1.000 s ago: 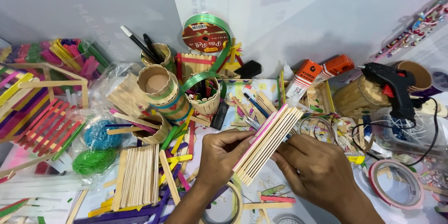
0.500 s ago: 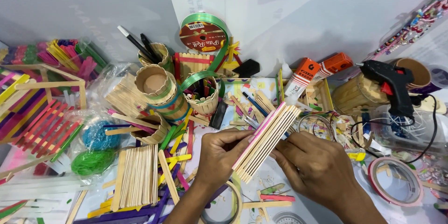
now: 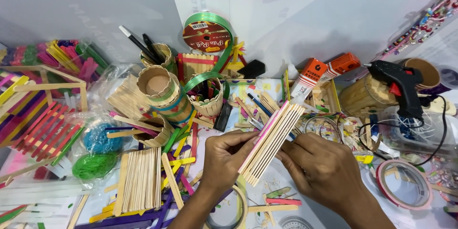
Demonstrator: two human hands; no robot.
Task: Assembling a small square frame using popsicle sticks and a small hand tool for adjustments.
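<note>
Both my hands hold a panel of wooden craft sticks (image 3: 273,141) glued side by side, tilted on edge over the table, with one pink stick along its left side. My left hand (image 3: 224,155) grips the panel's lower left edge with thumb and fingers. My right hand (image 3: 324,169) presses its fingers against the panel's right face. A flat mat of plain sticks (image 3: 139,179) lies on the table left of my left hand.
A green ribbon spool (image 3: 206,33) stands at the back. Cardboard tube pots (image 3: 162,91) and stick cups sit centre-left. A black glue gun (image 3: 400,86) with cord rests at right, an orange glue tube (image 3: 315,74) beside it. Tape rolls (image 3: 403,183) lie at lower right, coloured stick frames (image 3: 43,129) at left.
The panel and both hands have stayed almost in place; my fingers have shifted slightly along the panel's edges.
</note>
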